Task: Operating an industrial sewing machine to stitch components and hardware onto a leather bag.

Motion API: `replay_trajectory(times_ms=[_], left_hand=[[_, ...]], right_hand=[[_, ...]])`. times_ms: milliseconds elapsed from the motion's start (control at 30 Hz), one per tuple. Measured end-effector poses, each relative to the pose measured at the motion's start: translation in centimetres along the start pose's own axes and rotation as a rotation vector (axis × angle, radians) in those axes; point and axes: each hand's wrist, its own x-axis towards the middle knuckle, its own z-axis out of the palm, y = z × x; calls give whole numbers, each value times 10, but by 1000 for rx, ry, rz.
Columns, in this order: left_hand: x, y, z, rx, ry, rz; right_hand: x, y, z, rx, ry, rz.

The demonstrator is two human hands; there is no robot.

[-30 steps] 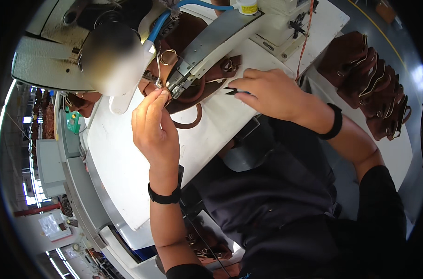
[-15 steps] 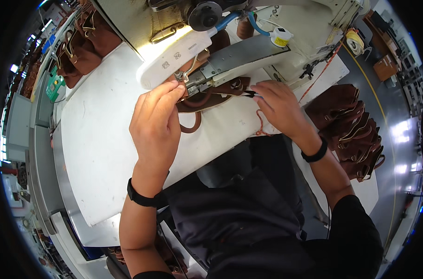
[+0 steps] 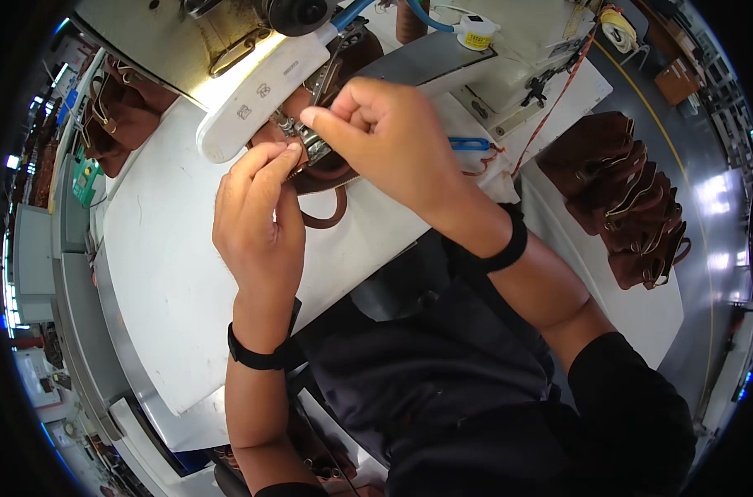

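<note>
Under the sewing machine's needle area (image 3: 287, 124), a brown leather bag (image 3: 357, 60) with a zip and a looped handle (image 3: 337, 211) is partly hidden by my hands. My left hand (image 3: 259, 215) pinches a leather edge just below the presser foot. My right hand (image 3: 385, 145) is curled close above it, thumb at the metal foot; whatever its fingertips hold is too small to make out. Behind the right hand a blue-handled tool (image 3: 472, 144) lies on the right side of the white worktop (image 3: 169, 290).
A white lamp arm (image 3: 252, 108) and blue hose overhang the work. A small white bottle (image 3: 474, 33) stands on the machine arm. Stacks of brown bags lie on side surfaces at right (image 3: 613, 207) and upper left (image 3: 128, 108). A red cord (image 3: 559, 95) runs down beside the machine.
My right hand has moved leftward to the presser foot and has let go of the dark-tipped tool, now lying at right. My left hand stays at the leather. The camera's view has shifted.
</note>
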Motion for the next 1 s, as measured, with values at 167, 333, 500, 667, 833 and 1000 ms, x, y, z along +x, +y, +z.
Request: replay_trajectory(times_ms=[167, 333, 500, 667, 833, 1000], left_hand=[[-2, -4, 0, -10, 13, 18], [-4, -3, 2, 1, 15, -6], [-5, -1, 2, -10, 0, -1], [-12, 3, 4, -107, 17, -128], [-10, -1, 1, -127, 24, -89], [-6, 0, 0, -121, 4, -100]], right_hand=[[-23, 1, -1, 45, -74, 98], [-31, -7, 12, 578, -199, 279], [-42, -7, 33, 791, -46, 303], [-45, -6, 45, 906, 18, 306], [-45, -4, 49, 1005, 36, 333], [-44, -5, 44, 1046, 28, 381]])
